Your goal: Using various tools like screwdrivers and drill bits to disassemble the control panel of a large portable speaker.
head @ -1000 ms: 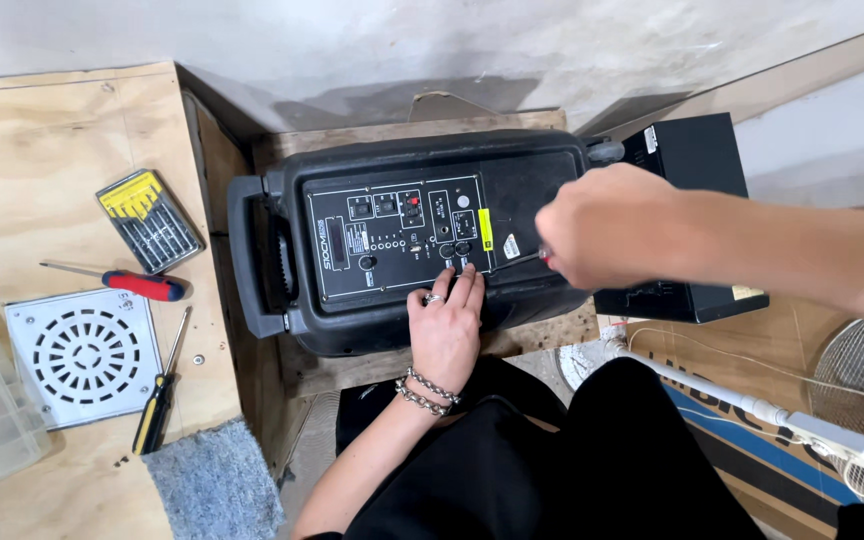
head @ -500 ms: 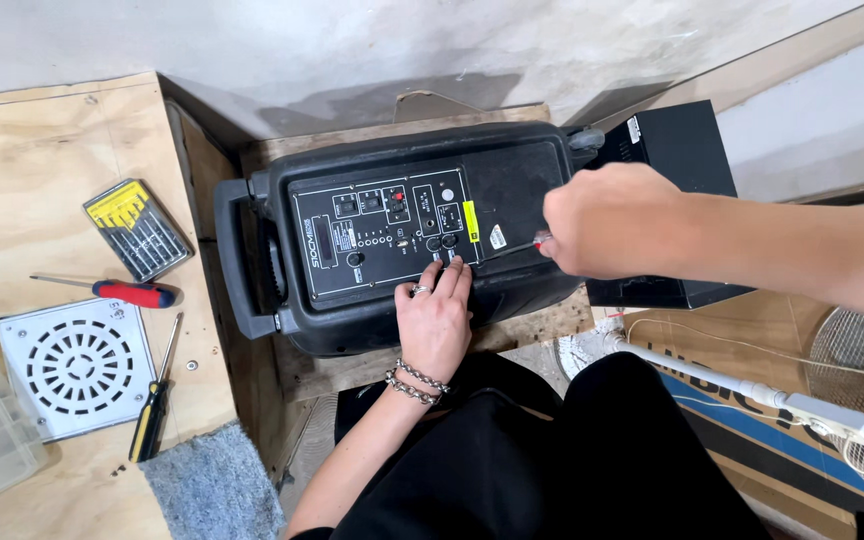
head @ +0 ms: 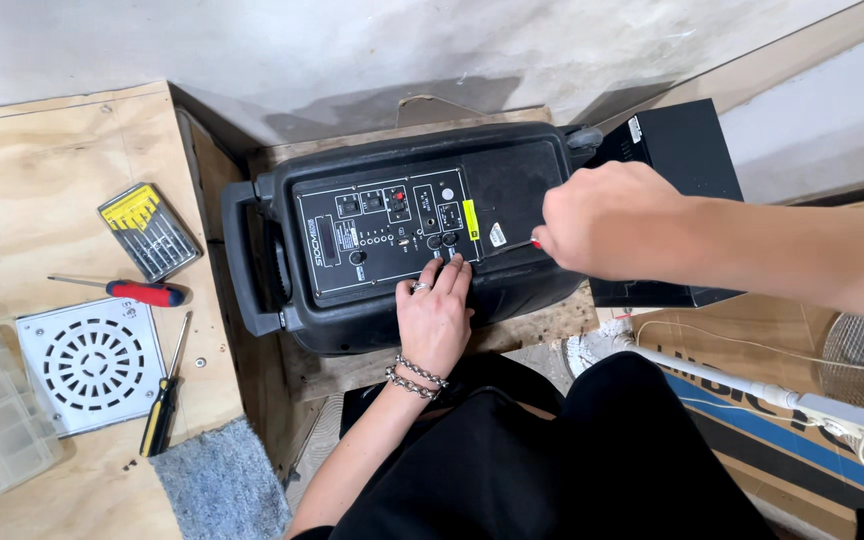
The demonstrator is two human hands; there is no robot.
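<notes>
Speaker (head: 402, 240): one, black, lying on a wooden board, control panel up. Two hands: left hand (head: 437, 315) flat, fingers spread narrowly on the panel knobs; right hand (head: 602, 222) closed around a red-handled screwdriver (head: 522, 241). Two more screwdrivers (head: 137, 291) on the plywood beside one white grille (head: 87, 365).
</notes>
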